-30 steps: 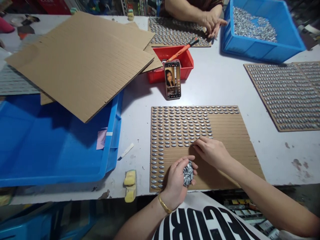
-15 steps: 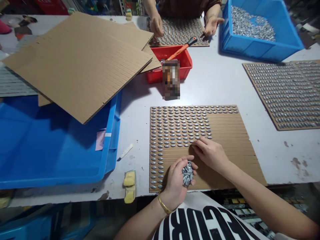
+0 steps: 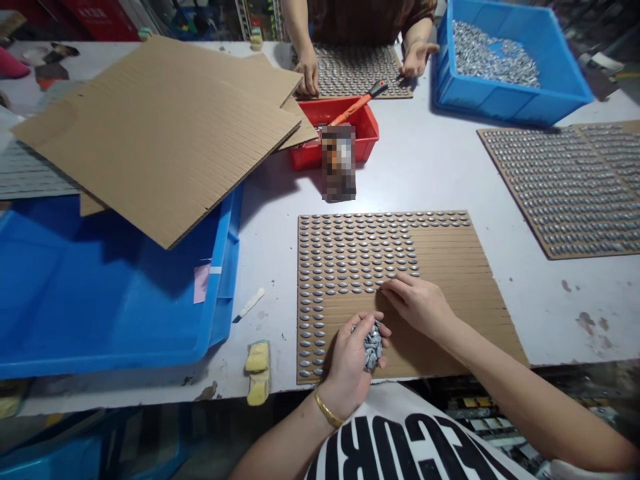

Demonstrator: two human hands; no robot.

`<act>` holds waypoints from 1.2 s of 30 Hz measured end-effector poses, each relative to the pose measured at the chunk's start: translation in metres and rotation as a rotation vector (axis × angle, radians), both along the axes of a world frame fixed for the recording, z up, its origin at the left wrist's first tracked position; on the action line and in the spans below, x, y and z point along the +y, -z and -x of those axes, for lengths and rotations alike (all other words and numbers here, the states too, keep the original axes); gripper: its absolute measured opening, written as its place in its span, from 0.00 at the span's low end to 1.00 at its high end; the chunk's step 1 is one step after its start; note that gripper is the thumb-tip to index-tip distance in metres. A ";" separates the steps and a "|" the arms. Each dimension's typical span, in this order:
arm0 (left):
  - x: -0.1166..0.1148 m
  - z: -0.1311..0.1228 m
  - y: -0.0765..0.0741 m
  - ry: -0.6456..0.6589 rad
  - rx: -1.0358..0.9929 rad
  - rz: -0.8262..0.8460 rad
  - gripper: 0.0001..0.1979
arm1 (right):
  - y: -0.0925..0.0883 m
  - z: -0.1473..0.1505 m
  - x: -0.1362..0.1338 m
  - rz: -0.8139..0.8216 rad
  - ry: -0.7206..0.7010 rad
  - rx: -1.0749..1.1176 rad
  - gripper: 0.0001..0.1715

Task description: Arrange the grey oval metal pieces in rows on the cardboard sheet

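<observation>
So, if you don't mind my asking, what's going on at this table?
A person's left hand holds a bunch of small silver pieces, while the right hand rests its fingertips on a cardboard sheet at the end of a row of pieces. About half the sheet is covered in neat rows. Across the table, a co-worker is at another filled sheet.
</observation>
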State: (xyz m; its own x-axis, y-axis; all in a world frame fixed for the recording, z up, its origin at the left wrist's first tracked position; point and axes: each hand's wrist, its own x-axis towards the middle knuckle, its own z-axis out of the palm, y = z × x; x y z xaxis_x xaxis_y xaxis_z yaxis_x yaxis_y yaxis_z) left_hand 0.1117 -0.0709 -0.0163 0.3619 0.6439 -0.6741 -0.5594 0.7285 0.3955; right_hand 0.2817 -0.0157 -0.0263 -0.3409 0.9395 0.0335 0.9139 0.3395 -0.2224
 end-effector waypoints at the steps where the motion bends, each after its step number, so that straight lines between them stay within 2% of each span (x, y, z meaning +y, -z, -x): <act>1: 0.000 0.000 0.001 -0.003 0.000 0.002 0.17 | 0.002 -0.002 -0.002 -0.013 0.001 0.048 0.14; 4: -0.001 0.000 0.001 -0.017 -0.002 -0.003 0.18 | 0.006 -0.004 -0.007 -0.063 -0.001 0.096 0.13; 10: 0.000 -0.001 0.000 -0.024 0.001 -0.019 0.16 | 0.009 0.002 -0.007 -0.166 -0.045 -0.001 0.13; 16: -0.001 -0.002 0.002 -0.028 0.007 -0.027 0.14 | 0.006 0.001 -0.002 -0.140 -0.137 -0.076 0.10; 22: -0.002 -0.001 0.003 -0.045 0.005 -0.018 0.17 | 0.008 0.001 -0.004 -0.151 -0.084 -0.003 0.11; 26: 0.000 -0.002 -0.001 -0.048 0.016 0.004 0.16 | -0.002 0.000 -0.012 -0.063 -0.030 0.250 0.10; 30: 0.001 -0.005 -0.002 -0.062 0.030 -0.023 0.13 | -0.023 0.003 -0.027 0.173 -0.039 0.584 0.09; 33: 0.000 -0.009 -0.004 -0.083 0.066 -0.048 0.10 | -0.034 0.008 -0.035 0.307 -0.057 0.656 0.11; 36: 0.001 -0.013 -0.008 -0.073 0.130 -0.065 0.09 | -0.035 0.012 -0.036 0.342 -0.054 0.629 0.12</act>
State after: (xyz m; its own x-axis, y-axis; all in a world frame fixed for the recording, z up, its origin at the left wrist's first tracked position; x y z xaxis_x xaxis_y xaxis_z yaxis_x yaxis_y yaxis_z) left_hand 0.1247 -0.0704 -0.0083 0.2251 0.7093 -0.6681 -0.5511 0.6581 0.5130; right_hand 0.2701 -0.0512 0.0086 -0.3999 0.9149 -0.0543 0.5616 0.1977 -0.8035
